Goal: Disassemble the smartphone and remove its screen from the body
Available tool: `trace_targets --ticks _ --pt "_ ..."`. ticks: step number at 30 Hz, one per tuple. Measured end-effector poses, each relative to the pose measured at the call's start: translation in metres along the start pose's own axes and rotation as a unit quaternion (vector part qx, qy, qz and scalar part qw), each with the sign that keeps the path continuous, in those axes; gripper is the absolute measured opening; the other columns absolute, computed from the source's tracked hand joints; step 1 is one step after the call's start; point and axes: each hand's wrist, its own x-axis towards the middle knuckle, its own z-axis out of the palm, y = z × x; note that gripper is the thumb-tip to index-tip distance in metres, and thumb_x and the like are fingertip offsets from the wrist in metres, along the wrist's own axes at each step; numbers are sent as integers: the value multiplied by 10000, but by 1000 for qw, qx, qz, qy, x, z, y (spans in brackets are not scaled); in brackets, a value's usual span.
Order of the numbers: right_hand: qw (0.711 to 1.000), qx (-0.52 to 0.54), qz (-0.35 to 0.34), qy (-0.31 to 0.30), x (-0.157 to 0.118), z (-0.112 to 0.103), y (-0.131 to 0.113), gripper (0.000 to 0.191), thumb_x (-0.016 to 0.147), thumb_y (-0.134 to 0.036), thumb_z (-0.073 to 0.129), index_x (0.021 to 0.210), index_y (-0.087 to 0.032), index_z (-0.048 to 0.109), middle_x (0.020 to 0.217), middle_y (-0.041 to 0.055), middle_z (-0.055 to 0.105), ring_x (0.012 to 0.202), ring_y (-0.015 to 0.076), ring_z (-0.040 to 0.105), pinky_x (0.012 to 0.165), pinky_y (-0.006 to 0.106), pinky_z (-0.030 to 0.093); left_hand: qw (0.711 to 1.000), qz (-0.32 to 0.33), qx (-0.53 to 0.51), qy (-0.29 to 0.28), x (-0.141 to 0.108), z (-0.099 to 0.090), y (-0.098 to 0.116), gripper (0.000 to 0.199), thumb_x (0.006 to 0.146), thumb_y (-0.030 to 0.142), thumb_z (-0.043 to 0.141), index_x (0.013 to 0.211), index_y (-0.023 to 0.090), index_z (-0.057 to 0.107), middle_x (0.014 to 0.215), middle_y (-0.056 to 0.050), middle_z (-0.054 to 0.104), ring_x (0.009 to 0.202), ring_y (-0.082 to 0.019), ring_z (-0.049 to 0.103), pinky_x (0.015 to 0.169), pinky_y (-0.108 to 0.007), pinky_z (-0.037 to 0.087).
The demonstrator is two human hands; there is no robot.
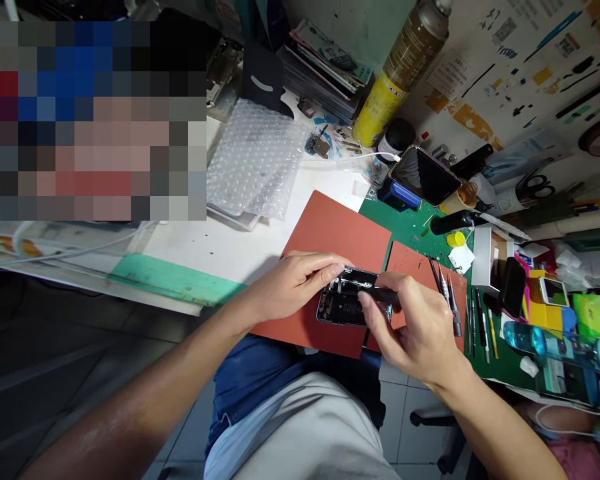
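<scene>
Along the near edge of the worktop (175, 252), the left mat (330, 223) and the right mat (411, 262) lie side by side. One phone (345, 311) is at the right edge of the left mat, between the left hand (300, 283) and the right hand (416, 317). Behind the mats, near the far edge, stands the spray can (403, 73); the bubble wrap (257, 157) lies to its left, and the bottle (563, 345) lies right of the mats.

You have a black, silver-flecked interior in the opened rectangular phone (345, 310), plain black on the slim straight tool (384, 295), and plain brick red across the flat rectangular mat (340, 220). Your denim trousers (245, 373) are dark blue, your cloth shirt (305, 433) pale grey. You see the cylindrical metal spray can (387, 93) banded yellow and brownish gold, and round dots patterning the clear plastic bubble wrap (257, 157).
</scene>
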Motion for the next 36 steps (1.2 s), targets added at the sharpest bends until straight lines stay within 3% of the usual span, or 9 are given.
trace_targets --ticks 24,36 --pt "1000 -7 -5 23 -6 5 4 210 1022 -170 603 1221 -203 546 860 35 717 653 164 680 573 295 561 1000 -1 -6 4 -2 1 -4 358 1133 366 474 1365 264 727 1317 -8 808 1221 -180 759 1063 -289 573" --pt "999 9 15 35 -10 8 4 259 1014 -193 627 1254 -198 530 889 34 726 660 165 695 573 291 570 999 35 -15 11 -1 1 -5 348 1125 293 494 1372 280 739 1322 -5 808 1229 -170 763 1092 -278 579"
